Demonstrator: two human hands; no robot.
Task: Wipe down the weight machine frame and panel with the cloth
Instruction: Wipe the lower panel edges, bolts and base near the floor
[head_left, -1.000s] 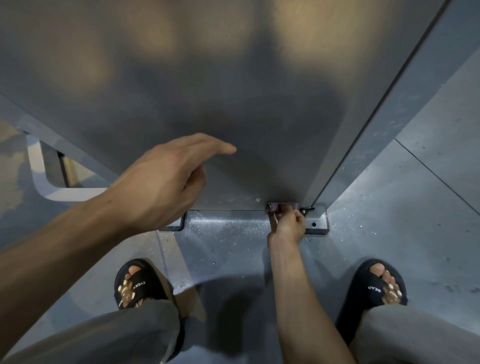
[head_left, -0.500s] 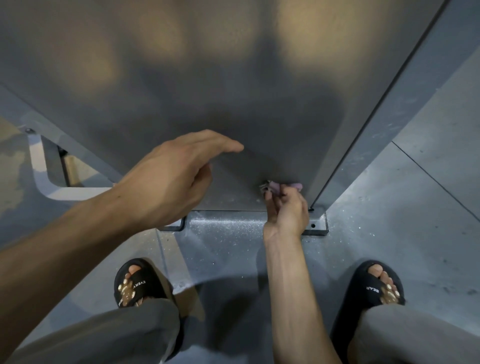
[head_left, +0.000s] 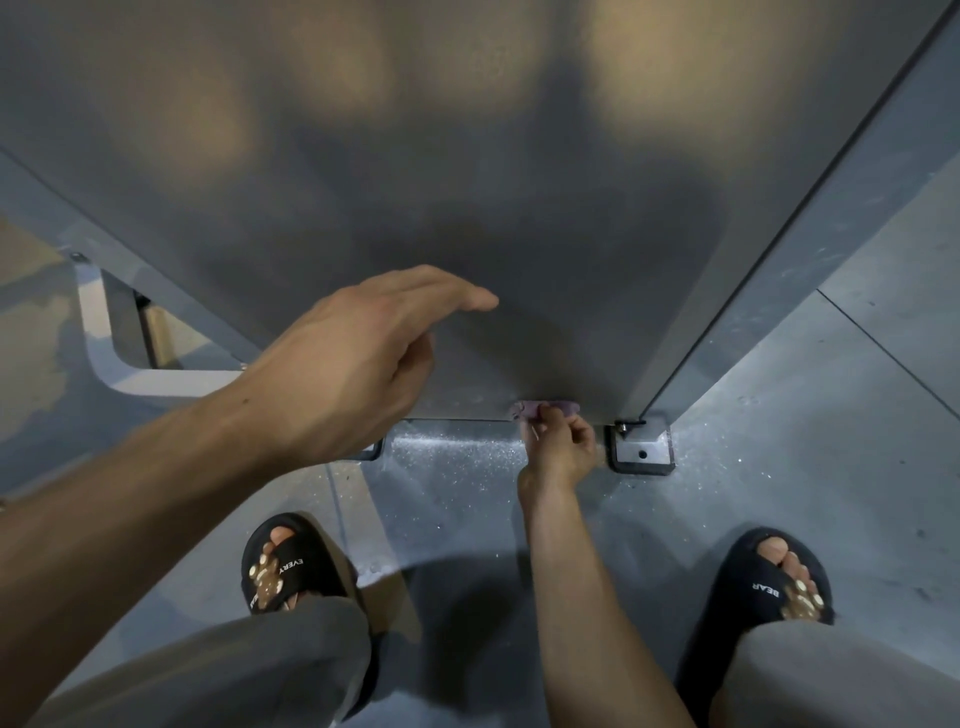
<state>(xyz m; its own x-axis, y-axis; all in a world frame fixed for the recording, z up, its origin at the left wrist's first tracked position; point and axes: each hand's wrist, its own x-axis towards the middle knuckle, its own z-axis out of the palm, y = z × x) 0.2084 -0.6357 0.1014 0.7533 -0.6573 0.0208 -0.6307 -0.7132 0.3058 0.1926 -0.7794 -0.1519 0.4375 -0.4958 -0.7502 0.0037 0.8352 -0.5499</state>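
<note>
your right hand (head_left: 561, 449) has its fingers curled around a small purple cloth (head_left: 545, 409), pressing it to the bottom edge of the grey panel (head_left: 467, 182). just right of that grip sits the bolted foot plate (head_left: 641, 452) of the frame post (head_left: 810, 260); straight below it, speckled grey floor (head_left: 457, 457). your left hand (head_left: 363, 358) is up and left of the cloth, fingers straight, holding nothing, palm toward the panel; whether it touches is unclear. black sandals (head_left: 291, 564) nearer you.

Bolted foot plate (head_left: 642, 451) blocks floor right of panel (head_left: 467, 182).
</note>
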